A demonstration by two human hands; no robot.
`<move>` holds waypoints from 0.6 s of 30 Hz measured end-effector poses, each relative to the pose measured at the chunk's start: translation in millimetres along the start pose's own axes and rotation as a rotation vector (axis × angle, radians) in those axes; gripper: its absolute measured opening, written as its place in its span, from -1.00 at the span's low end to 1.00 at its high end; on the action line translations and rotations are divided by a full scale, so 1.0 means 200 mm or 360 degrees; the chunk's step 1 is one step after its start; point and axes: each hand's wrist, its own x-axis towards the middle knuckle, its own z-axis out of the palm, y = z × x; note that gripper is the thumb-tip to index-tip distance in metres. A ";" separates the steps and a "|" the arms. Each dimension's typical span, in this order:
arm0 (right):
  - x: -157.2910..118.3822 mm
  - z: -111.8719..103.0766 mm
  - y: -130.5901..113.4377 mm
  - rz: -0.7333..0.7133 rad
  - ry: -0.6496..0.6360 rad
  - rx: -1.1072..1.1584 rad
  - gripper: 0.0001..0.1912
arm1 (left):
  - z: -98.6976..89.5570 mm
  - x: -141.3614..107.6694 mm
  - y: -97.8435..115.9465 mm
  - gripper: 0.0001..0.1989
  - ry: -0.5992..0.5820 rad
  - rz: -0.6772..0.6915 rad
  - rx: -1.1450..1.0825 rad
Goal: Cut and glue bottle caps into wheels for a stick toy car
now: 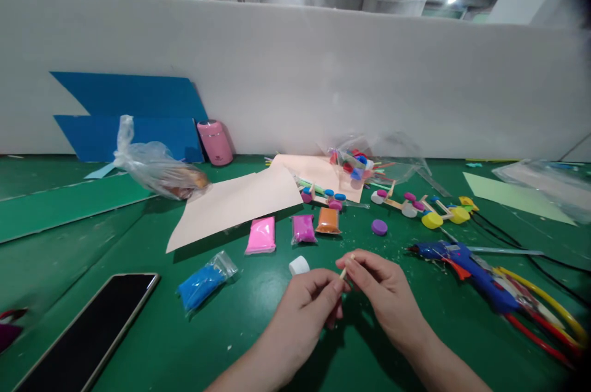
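Note:
Between my two hands is a short, thin wooden stick [343, 273], tilted, its upper end in the fingertips of my right hand [385, 290]. The fingers of my left hand [307, 300] pinch its lower end. Just beyond the left hand a white bottle cap [299, 265] lies on the green table. A purple bottle cap [379, 227] sits further off, past my right hand. Packets of pink clay [261, 235], magenta clay [303, 229] and orange clay [329, 220] lie in a row ahead of the hands.
At the right are a blue glue gun [455, 256] and red-and-yellow-handled pliers [540, 306]. Small wheeled stick frames [401, 201] stand behind. On the left lie a phone [90, 330] and a blue clay packet [205, 281]. A pink flask [215, 143] stands by the white partition [277, 72].

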 end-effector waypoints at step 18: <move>0.05 -0.01 -0.05 -0.0026 -0.0300 -0.0112 -0.78 | -0.08 0.00 -0.02 -0.80 0.0221 0.0340 0.0349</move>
